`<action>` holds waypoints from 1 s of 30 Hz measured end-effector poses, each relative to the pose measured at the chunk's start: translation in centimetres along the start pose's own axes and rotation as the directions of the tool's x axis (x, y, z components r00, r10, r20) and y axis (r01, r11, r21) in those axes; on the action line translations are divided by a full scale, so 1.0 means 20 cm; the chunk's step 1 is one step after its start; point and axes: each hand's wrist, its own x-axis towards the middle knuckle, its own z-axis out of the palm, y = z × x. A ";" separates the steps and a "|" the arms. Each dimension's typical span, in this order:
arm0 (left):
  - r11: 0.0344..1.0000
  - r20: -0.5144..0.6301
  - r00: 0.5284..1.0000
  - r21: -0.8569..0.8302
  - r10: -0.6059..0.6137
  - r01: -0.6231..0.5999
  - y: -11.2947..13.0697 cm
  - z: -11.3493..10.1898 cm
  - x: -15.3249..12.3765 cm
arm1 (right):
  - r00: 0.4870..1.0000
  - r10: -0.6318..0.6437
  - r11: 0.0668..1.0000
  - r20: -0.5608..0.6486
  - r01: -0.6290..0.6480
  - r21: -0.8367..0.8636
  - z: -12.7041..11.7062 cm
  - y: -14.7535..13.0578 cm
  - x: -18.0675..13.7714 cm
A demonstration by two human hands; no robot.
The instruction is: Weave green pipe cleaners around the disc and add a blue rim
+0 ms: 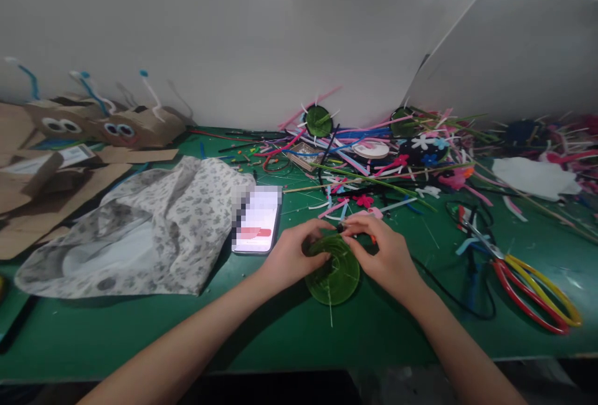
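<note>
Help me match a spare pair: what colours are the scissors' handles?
One handle is red, the other handle yellow; they show best in the head view.

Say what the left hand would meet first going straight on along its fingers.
Probably the small dark piece, then the right hand just beyond, though depth there is unclear.

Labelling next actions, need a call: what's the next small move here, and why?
Likely best: hold the green disc steady with the left hand and use the right hand to press the small dark piece against the disc's far edge. The left thumb lies on the disc, and both hands' fingertips are at that piece. Whether it is already fastened, I can't tell.
</note>
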 end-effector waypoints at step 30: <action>1.000 0.007 1.000 0.021 -0.010 0.010 -0.02 0.01 0.01 | 0.997 0.080 0.990 -0.012 -0.078 0.116 0.00 -0.03 -0.06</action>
